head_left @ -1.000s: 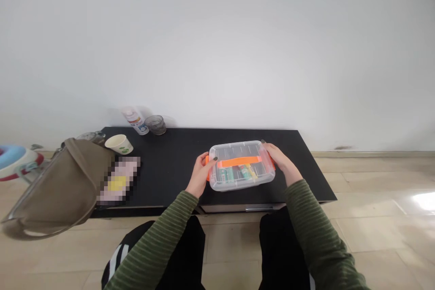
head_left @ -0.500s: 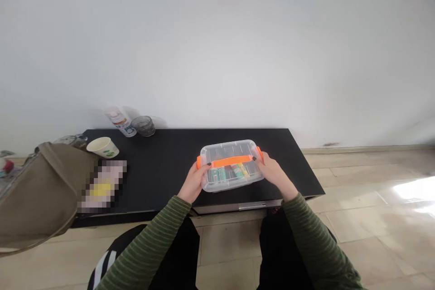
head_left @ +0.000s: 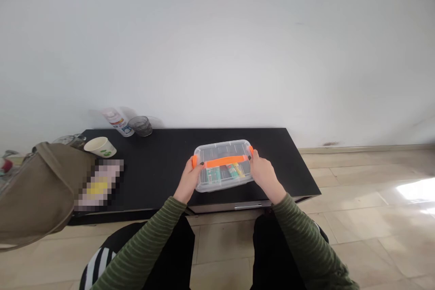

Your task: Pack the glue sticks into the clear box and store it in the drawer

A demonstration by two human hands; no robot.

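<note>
A clear plastic storage box (head_left: 222, 180) with an orange carry handle (head_left: 225, 161) and orange side latches is at the middle of the black cabinet top (head_left: 163, 167). Through its lid I see small green and yellow packets (head_left: 234, 171). My left hand (head_left: 189, 179) grips the box's left end, thumb on the lid near the handle. At the opposite end, my right hand (head_left: 266, 173) has its fingers closed at the orange latch (head_left: 251, 150). The lid is on. Whether the box rests on the cabinet or is slightly raised, I cannot tell.
On the left are a brown bag (head_left: 41, 190), a paper cup (head_left: 100, 147), a spray can (head_left: 118, 122), a dark glass (head_left: 141, 126) and a blurred-out flat item (head_left: 98, 186). A white wall stands behind; a drawer handle (head_left: 248, 206) is in front.
The whole view has shifted slightly, so things appear a little further left. My right hand's fingers have curled in more at the right latch. My left hand keeps its hold.
</note>
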